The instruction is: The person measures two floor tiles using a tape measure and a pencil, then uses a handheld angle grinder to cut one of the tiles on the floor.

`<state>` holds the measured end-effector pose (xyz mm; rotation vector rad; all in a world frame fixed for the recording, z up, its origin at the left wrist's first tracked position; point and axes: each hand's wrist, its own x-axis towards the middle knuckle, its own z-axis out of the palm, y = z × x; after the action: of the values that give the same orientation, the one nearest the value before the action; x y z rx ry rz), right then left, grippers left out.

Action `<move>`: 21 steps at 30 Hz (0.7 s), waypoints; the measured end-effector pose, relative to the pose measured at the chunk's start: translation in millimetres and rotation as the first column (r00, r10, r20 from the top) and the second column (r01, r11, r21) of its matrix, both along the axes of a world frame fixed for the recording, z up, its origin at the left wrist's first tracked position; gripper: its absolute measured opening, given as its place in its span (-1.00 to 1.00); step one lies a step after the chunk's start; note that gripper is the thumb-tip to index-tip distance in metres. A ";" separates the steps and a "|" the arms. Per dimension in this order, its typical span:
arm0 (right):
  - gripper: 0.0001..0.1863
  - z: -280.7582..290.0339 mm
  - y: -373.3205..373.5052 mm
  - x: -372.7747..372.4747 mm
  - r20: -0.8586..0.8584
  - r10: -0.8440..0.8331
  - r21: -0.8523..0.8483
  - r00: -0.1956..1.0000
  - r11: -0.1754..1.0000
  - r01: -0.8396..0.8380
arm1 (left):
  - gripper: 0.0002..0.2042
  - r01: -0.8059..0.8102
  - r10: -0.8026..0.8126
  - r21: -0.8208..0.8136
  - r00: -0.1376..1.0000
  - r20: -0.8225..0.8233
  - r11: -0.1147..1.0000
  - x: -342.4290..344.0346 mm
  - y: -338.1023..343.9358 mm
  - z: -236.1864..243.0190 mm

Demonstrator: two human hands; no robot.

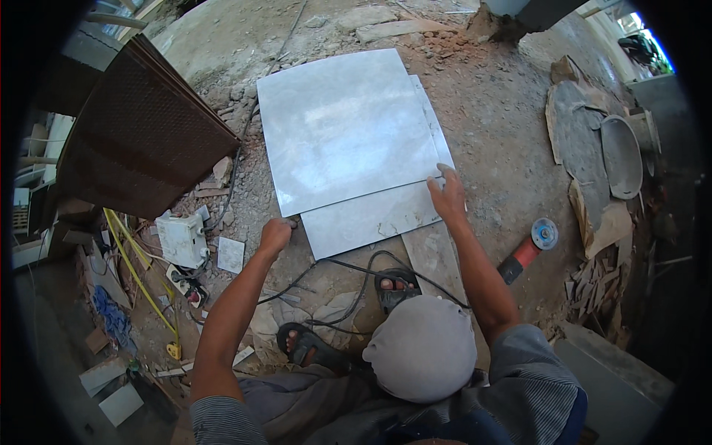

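Two large glossy light-grey tiles lie one on top of the other on the dirt ground in front of me. The upper tile [341,126] is shifted away from me, so a strip of the lower tile [363,226] shows along its near and right sides. My left hand [277,235] is closed at the upper tile's near left corner. At its near right corner is my right hand [448,196], with thumb and fingers gripping the edge; the undersides of both grips are hidden. An angle grinder [521,258] with a red body and blue disc lies right of my right forearm.
Brown textured panels [141,130] lean at the left. Nearer are a white box [182,241], a power strip [185,285], a yellow strap [141,258] and a blue cloth [111,319]. A black cable [360,297] loops by my feet. An oval basin [621,157] stands right, near rubble.
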<state>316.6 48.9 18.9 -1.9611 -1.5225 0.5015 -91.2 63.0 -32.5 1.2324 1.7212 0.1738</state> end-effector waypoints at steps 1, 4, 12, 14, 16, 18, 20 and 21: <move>-0.54 1.6 -11.6 -3.1 -0.074 -0.058 -0.042 0.996 0.998 0.055 | -0.78 0.024 -0.024 -0.005 1.000 -0.018 1.000 -1.1 1.7 -4.6; -0.54 3.8 -29.2 -2.3 -0.167 -0.183 -0.129 0.969 0.978 0.162 | -0.80 0.140 -0.138 0.001 0.975 -0.175 0.990 -5.8 11.1 -9.2; -0.50 -11.3 11.3 16.7 -0.230 -0.287 -0.147 0.930 0.955 0.258 | -0.64 -0.279 0.362 -0.231 0.681 0.636 0.932 -14.8 33.6 20.0; -0.50 -16.9 30.1 15.4 -0.100 -0.231 -0.088 0.968 0.971 0.222 | -0.68 -0.327 0.434 -0.286 0.647 0.626 0.901 -6.7 36.3 17.3; -0.49 -17.8 41.2 13.9 -0.040 -0.184 -0.111 0.982 0.978 0.178 | -0.63 -0.422 0.489 -0.258 0.659 0.571 0.869 2.6 36.2 12.2; -0.47 -13.5 50.7 13.3 0.023 -0.160 -0.126 0.987 0.979 0.162 | -0.54 -0.419 0.479 -0.243 0.672 0.565 0.875 10.0 43.3 9.8; -0.45 -5.5 57.6 13.4 0.024 -0.255 -0.178 0.967 0.950 0.255 | -0.51 -0.474 0.442 -0.097 0.701 0.560 0.875 16.0 50.5 11.2; -0.45 -0.5 61.8 14.4 0.014 -0.237 -0.150 0.971 0.960 0.237 | -0.51 -0.471 0.421 -0.079 0.688 0.591 0.879 17.5 54.1 14.1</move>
<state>331.0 110.7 18.4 -2.2216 -1.2548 0.5294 -73.7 117.2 -18.4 0.6644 1.4155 0.8468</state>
